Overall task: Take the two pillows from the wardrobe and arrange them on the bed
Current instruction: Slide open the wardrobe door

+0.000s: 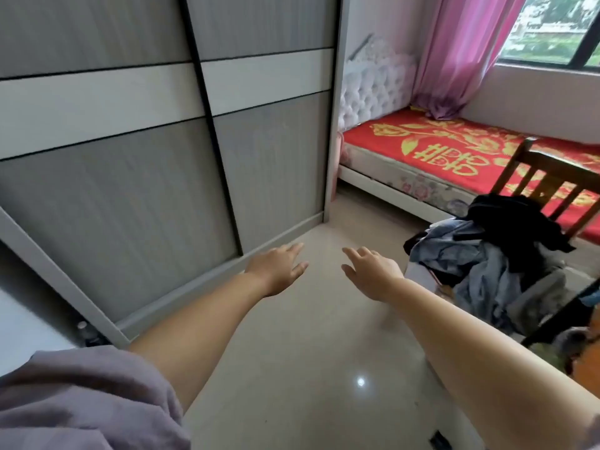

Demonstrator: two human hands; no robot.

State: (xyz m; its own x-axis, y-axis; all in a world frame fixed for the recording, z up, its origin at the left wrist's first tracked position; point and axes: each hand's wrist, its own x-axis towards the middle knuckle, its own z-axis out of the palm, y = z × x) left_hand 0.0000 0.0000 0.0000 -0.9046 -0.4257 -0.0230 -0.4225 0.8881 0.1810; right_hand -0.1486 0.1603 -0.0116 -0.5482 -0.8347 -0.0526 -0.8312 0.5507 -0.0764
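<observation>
A grey wardrobe (136, 196) with sliding doors fills the left side; both doors are closed and no pillow is visible. The bed (454, 154), covered by a red sheet with a gold pattern, stands at the back right against a white tufted headboard (376, 89). My left hand (279, 267) reaches forward over the floor close to the wardrobe's bottom rail, fingers apart and holding nothing. My right hand (370, 271) is stretched out beside it, also open and empty.
A dark wooden chair (548, 180) piled with clothes (487, 251) stands right of my hands, in front of the bed. A pink curtain (461, 53) hangs by the window. Glossy beige floor (308, 352) runs between wardrobe and chair.
</observation>
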